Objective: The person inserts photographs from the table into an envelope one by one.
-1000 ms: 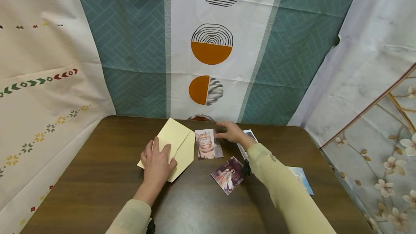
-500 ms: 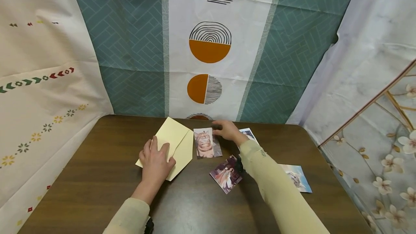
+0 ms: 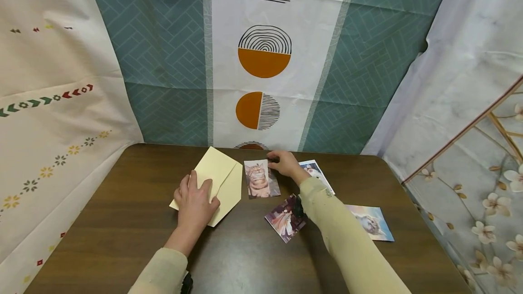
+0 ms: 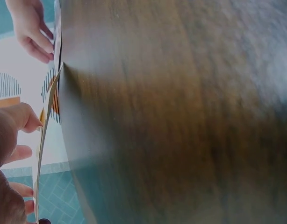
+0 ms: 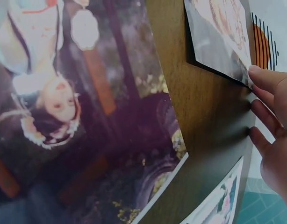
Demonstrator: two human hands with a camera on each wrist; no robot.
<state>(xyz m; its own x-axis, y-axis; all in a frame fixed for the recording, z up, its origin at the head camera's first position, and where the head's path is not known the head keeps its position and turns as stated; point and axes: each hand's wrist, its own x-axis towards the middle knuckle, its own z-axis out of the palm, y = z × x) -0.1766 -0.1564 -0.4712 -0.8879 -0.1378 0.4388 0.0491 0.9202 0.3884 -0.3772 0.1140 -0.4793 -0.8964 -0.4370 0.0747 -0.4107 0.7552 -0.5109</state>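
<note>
My left hand (image 3: 195, 198) rests with spread fingers on a pale yellow envelope (image 3: 226, 189), flap side up, at the left of the table. In the left wrist view, its fingertips (image 4: 33, 119) lie along the envelope (image 4: 49, 100), seen edge-on. Right of the envelope is a cat photo card (image 3: 257, 179), overlapping a greyish card (image 3: 274, 186). My right hand (image 3: 283, 164) is at their upper right corner. In the right wrist view, the thumb and index finger of the right hand (image 5: 276, 112) pinch the corner of the greyish card (image 5: 211, 39), whose edge casts a dark shadow.
A purple card with a robed figure (image 3: 282, 222) lies under the right wrist. Beyond the right forearm are a white-bordered card (image 3: 320, 176) and a blue card with a pale animal (image 3: 372, 223). Patterned cloth (image 3: 265, 58) hangs behind the brown table (image 3: 241, 262).
My right hand has moved slightly left, and its thumb and fingers have closed in on the card corner. The right forearm shifted left, showing more of the two right-hand cards. The left hand stays.
</note>
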